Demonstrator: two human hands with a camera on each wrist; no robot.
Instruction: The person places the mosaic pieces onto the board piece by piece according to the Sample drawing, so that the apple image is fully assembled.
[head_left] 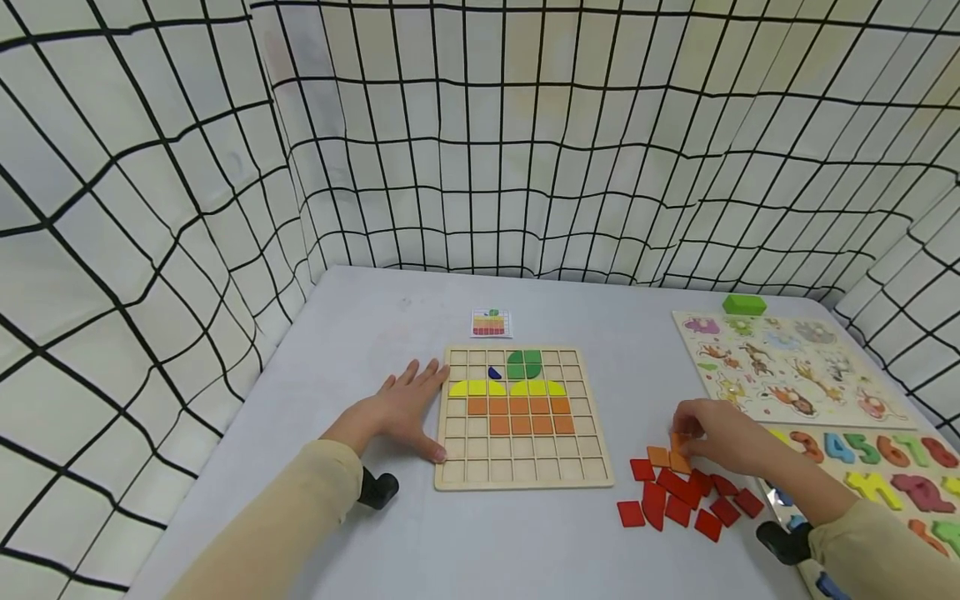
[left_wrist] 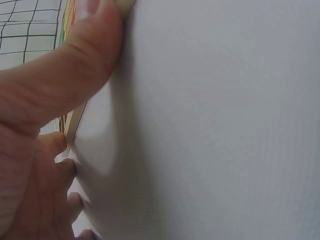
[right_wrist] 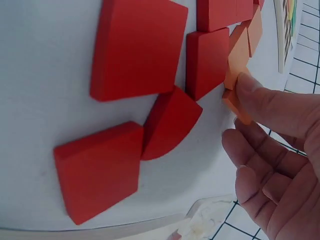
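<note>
A wooden grid board (head_left: 525,473) lies flat on the table, holding green, blue, yellow and orange tiles in its cells. Fingers spread, my left hand (head_left: 397,414) rests against the board's left edge; its thumb (left_wrist: 80,65) shows large in the left wrist view. My right hand (head_left: 723,435) pinches an orange tile (right_wrist: 236,106) between thumb and fingers at the top of a loose pile. Other orange tiles (head_left: 657,456) lie right beside it. Red square and curved tiles (head_left: 677,510) are scattered just below that hand, some touching one another.
Behind the board lies a small picture card (head_left: 491,323). On the right are an animal puzzle board (head_left: 795,367), a number puzzle board (head_left: 885,467) partly under the right forearm, and a green block (head_left: 744,305). Black netting (head_left: 510,167) encloses the table's far and side edges.
</note>
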